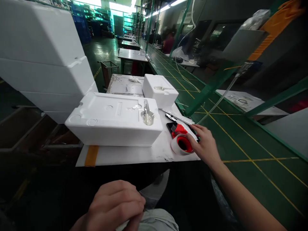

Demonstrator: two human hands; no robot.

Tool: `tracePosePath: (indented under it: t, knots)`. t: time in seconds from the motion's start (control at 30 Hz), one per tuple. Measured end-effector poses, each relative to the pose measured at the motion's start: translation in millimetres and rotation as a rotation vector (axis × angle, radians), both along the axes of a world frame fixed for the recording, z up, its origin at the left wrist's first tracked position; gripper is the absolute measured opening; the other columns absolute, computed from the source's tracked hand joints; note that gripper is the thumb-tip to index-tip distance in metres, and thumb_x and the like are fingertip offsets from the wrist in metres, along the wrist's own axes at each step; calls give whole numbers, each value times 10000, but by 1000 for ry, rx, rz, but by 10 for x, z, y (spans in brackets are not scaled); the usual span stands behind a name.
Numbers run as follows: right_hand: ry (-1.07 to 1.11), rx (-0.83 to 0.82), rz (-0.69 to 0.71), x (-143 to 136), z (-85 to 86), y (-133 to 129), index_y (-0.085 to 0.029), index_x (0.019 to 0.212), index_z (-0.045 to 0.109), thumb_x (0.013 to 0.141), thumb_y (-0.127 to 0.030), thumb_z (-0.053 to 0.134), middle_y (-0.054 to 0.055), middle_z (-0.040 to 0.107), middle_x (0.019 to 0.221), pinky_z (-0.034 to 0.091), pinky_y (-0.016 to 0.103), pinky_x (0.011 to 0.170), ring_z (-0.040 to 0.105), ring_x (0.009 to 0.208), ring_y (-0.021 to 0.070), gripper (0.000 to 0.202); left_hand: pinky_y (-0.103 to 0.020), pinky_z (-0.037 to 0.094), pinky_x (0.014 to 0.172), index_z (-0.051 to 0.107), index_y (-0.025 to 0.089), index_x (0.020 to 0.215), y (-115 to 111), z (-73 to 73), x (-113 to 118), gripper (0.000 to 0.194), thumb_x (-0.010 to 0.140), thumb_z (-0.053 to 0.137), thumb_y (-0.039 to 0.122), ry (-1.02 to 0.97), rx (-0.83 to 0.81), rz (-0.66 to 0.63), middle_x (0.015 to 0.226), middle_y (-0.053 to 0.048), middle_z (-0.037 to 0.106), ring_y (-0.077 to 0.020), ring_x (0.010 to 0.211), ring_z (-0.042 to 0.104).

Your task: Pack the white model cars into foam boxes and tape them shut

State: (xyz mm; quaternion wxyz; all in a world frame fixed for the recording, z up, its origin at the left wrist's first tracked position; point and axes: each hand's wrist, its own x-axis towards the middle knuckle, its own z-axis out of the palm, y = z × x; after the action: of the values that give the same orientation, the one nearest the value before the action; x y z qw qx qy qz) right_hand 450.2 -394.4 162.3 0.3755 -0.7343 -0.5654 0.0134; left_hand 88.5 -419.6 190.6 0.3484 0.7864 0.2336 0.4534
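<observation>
My right hand point(204, 142) reaches to the right end of the table, its thumb and fingers apart. The thumb is at the edge of a tape dispenser point(179, 129) with a red body and a wide roll of tape point(177, 148); a firm grip does not show. Under and beside the dispenser lie a dark flat object point(169, 126) and a black-and-white cutter-like tool point(171, 117). My left hand point(116, 203) is held low in front of my lap, fingers curled together; the inside of it is hidden. A closed white foam box point(120, 122) stands before me, with a clear plastic-wrapped metallic item point(147, 114) on its lid.
A smaller foam box point(160, 89) stands behind. Stacked foam boxes point(48, 57) rise at the left. A ruler-like strip point(179, 116) lies along the table point(130, 157). A green post point(204, 93) and a hanging cable point(216, 104) are at the right. People sit farther back.
</observation>
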Motion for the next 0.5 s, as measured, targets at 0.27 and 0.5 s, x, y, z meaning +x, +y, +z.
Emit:
tracePosePath:
  t: [0.27,0.5]
  knots:
    - [204,-240,1007,-1251,93,-328,-216,1329,651,915,-401,762,121,714,1213,558,410,979,651,1163,281,467,-305,575,710,757,236,880,191,-268,-128,149,904,658,127,-126,-384,146,793,-43,766,-200,752,724]
    - [740,-465,665,-1476,-530,-226,-210,918,758,809,-285,803,-1,677,796,497,315,778,643,790,181,139,-287,594,802,771,219,898,228,-303,-345,68,837,742,210,-64,-529,429,871,-45,786,-212,851,744]
